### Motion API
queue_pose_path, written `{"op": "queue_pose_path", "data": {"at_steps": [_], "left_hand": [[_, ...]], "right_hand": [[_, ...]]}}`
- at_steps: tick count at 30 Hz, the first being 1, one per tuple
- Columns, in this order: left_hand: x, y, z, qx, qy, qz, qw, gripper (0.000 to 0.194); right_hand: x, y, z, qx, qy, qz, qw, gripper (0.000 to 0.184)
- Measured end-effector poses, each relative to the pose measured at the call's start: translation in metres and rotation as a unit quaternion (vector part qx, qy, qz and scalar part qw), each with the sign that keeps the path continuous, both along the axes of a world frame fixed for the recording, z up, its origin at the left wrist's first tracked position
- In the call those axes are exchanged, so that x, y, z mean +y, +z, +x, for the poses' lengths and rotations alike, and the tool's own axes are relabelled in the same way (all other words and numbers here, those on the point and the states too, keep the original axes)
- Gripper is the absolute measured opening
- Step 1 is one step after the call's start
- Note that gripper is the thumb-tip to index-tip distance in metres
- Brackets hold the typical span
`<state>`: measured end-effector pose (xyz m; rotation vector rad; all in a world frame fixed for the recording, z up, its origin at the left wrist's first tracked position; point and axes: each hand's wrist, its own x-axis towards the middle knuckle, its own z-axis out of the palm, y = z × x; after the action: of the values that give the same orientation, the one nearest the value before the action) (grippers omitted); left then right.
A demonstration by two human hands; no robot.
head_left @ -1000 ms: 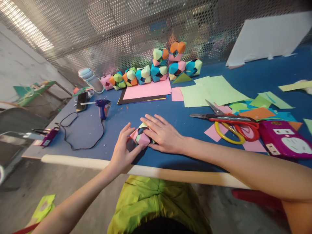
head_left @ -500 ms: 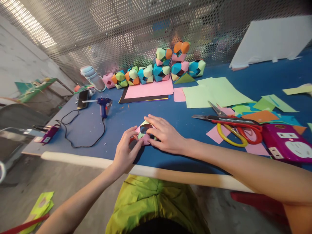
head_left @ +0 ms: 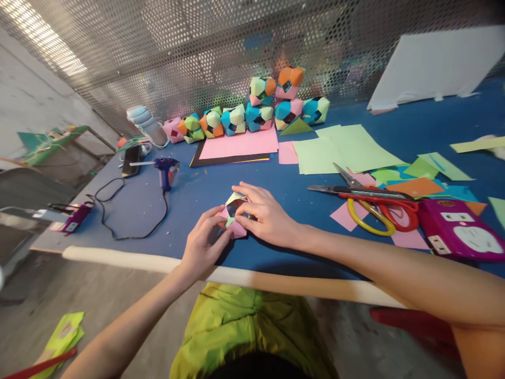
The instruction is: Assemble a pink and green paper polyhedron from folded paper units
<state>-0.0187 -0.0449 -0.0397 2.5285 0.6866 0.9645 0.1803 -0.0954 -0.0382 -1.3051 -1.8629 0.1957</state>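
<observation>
Between my hands, low over the blue table, is a folded paper ball in pink and pale green, with a dark opening facing up. My left hand grips its left side, thumb at the lower edge and fingers curled along the side. My right hand holds the opposite side, its thumb and forefinger pinching the rim by the opening. The fingers cover much of the ball. Several finished-looking paper balls in orange, blue, green and pink stand in a row at the back, two of them stacked on top.
A glue gun with a looping cord rests to the left, near a phone and a bottle. Scissors, paper scraps and a purple power strip lie right. Green sheets are behind.
My right thumb and fingers have shifted on the paper ball's rim, and more of its opening and pink lower panel shows. The whole view has swung slightly; the table items lie where they were.
</observation>
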Motion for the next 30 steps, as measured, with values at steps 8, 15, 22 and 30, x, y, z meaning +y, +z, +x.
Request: {"op": "queue_pose_path", "data": {"at_steps": [8,15,22,30], "left_hand": [[-0.0034,0.0041,0.0034,0.024,0.01,0.073,0.997,0.019],[-0.0054,0.0018,0.0048,0.029,0.015,0.089,0.996,0.016],[-0.0047,0.0003,0.0048,0.023,0.021,0.094,0.995,0.013],[-0.0057,0.003,0.004,0.037,0.022,0.091,0.995,0.018]], "right_hand": [[-0.0016,0.0044,-0.0041,0.007,-0.002,-0.017,1.0,0.015],[-0.0016,0.003,-0.0055,0.009,-0.015,-0.025,1.0,0.016],[-0.0012,0.0021,-0.0048,0.013,-0.028,-0.026,0.999,0.013],[-0.0019,0.0036,-0.0039,0.017,-0.012,-0.008,1.0,0.013]]}}
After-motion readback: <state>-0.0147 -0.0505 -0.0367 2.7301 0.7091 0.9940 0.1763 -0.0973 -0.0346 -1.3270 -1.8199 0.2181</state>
